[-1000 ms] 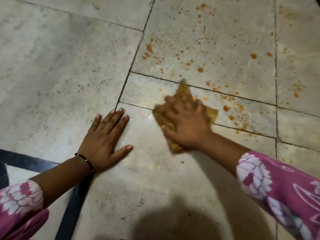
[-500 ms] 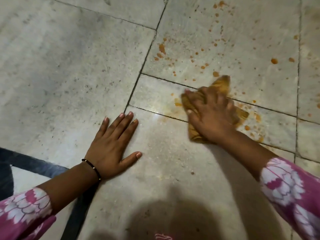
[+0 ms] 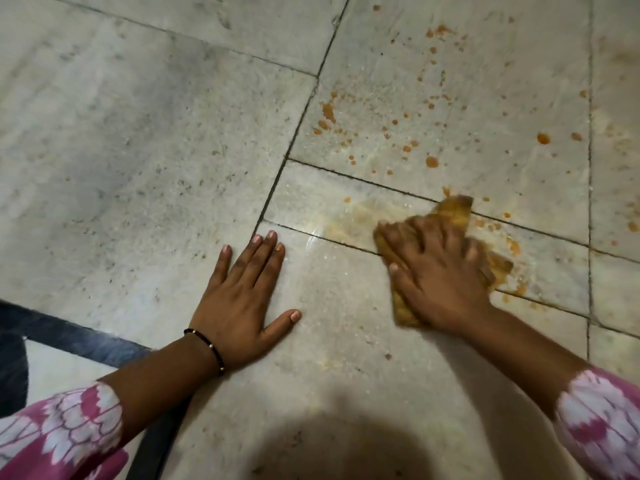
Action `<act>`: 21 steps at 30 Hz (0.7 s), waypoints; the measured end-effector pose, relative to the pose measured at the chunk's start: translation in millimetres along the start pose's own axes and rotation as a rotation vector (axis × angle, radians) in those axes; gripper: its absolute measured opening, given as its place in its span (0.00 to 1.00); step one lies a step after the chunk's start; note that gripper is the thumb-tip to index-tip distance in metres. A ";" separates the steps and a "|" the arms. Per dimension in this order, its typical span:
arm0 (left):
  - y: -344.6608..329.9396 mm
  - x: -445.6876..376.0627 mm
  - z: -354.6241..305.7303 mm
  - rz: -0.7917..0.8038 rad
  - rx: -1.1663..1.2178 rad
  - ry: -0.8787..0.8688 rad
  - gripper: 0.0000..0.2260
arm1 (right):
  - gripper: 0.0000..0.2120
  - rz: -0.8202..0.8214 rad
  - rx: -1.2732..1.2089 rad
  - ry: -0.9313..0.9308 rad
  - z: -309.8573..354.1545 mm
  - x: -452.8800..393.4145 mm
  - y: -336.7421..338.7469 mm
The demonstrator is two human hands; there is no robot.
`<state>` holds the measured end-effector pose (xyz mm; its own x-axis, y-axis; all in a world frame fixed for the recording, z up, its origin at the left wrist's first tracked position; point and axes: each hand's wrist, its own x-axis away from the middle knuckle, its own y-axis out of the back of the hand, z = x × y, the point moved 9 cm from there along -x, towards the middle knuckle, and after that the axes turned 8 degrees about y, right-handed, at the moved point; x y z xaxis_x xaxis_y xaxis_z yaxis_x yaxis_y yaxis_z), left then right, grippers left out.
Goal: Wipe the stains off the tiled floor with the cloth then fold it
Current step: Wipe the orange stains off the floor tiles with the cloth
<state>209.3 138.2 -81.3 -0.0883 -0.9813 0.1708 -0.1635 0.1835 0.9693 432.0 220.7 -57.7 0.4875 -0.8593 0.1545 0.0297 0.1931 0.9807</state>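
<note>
Pressing flat, the right hand (image 3: 440, 275) pins the one crumpled cloth (image 3: 453, 209) to the tiled floor (image 3: 138, 140), fingers spread over it. Left of it, the left hand (image 3: 242, 299) rests open as a brace. Already orange, the cloth may smear rather than lift. Beyond the cloth, stains (image 3: 432, 162) number dozens, too small to count. Two hands, one cloth.
</note>
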 end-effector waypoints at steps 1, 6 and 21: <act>-0.4 -0.3 -0.2 -0.004 0.002 0.000 0.36 | 0.27 0.034 0.003 0.039 15.9 15.7 -6.4; -2.5 -1.0 0.0 0.000 -0.019 -0.006 0.36 | 0.28 0.004 0.075 0.352 108.8 -15.4 -14.5; -3.7 -2.6 -0.2 0.003 -0.031 0.006 0.37 | 0.27 -0.057 -0.018 0.287 110.6 -16.3 -6.8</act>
<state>210.3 140.1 -85.3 -0.0831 -0.9811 0.1748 -0.1322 0.1847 0.9739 327.3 181.1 -53.7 0.7112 -0.7007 0.0567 0.0783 0.1591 0.9842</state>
